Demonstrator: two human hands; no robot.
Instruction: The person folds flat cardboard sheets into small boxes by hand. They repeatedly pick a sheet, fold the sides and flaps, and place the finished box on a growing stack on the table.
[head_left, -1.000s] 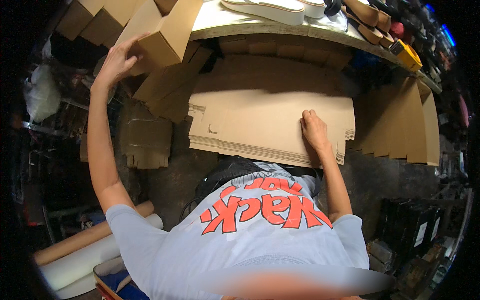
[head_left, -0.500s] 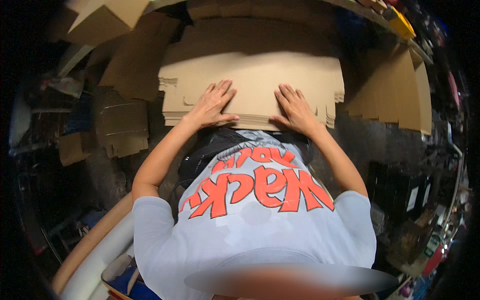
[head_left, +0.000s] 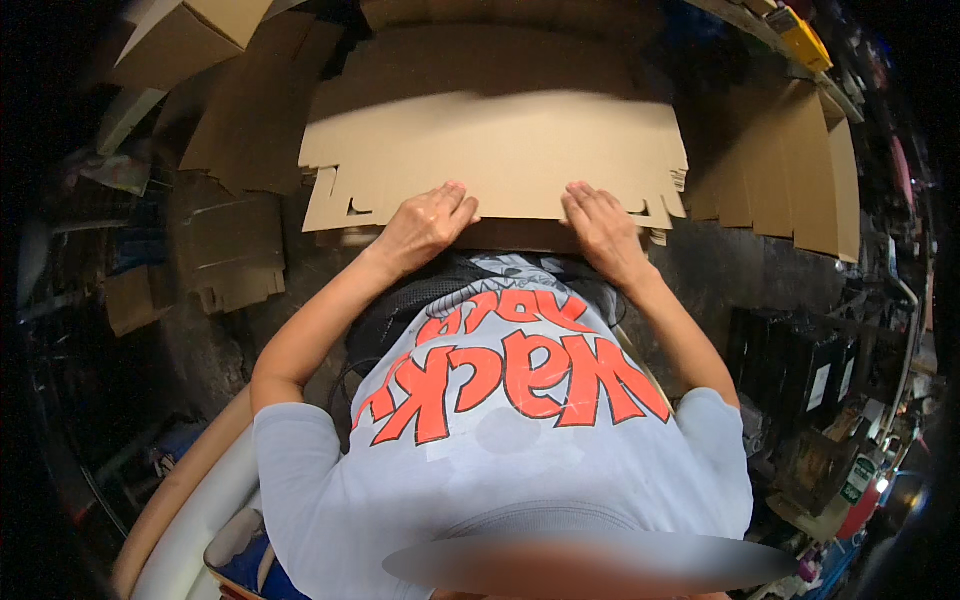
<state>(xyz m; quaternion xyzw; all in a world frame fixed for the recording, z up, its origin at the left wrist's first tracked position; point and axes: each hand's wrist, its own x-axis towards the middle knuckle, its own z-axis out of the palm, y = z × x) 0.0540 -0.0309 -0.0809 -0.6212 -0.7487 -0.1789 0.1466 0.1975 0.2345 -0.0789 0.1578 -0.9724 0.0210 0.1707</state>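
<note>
A flat, die-cut cardboard sheet (head_left: 510,145) lies across the top of a pile in front of me, its far part in shadow. Its near edge is raised and bent up from the cardboard stack (head_left: 515,237) underneath. My left hand (head_left: 428,226) grips that edge left of the middle, fingers on top and thumb hidden below. On the other side, my right hand (head_left: 606,232) holds the same edge in the same way. Small slots and cut flaps show at the sheet's two near corners.
Folded cardboard (head_left: 785,175) stands on the right, beyond black boxes (head_left: 790,365). More cardboard pieces (head_left: 238,250) lean at the left, below an open carton (head_left: 185,45). Long brown and white rolls (head_left: 195,500) lie at lower left. A yellow item (head_left: 802,40) sits at upper right.
Both hands were lying flat on top of the stack with fingers spread. They have drawn back to the near edge and closed on the top sheet, whose edge has risen off the pile.
</note>
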